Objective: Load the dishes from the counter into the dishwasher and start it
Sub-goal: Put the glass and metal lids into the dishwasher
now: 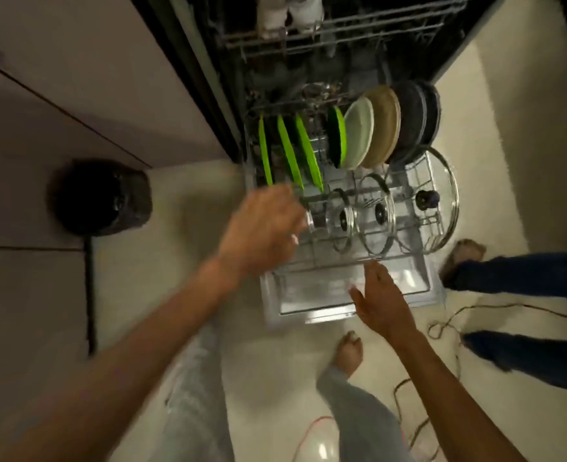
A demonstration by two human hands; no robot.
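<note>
Plainly, the fingers of the left hand are being smeared by motion blur, so whether anything is being gripped cannot be told. A small glint of glass is being shown right at their tips, at the near-left corner of the lower rack. The right hand is being held flat, with its fingers straight, released and holding nothing. Its fingertips are being kept just at the rack's near rim, above the open dishwasher door.

Just right of the left fingertips, three glass lids are being held on edge in the rack's near row: a small lid, a middle lid and a large lid at the right end. Farther back, green plates are being held upright on the left. To their right, a green bowl, a white plate, a beige plate and dark plates are being leaned in a row.

The upper rack is being cut off by the far edge, and its white pieces are too blurred to be identified. On the left floor a black bin is being lost in shadow. At the right, another person's jeans are being cropped by the frame.
</note>
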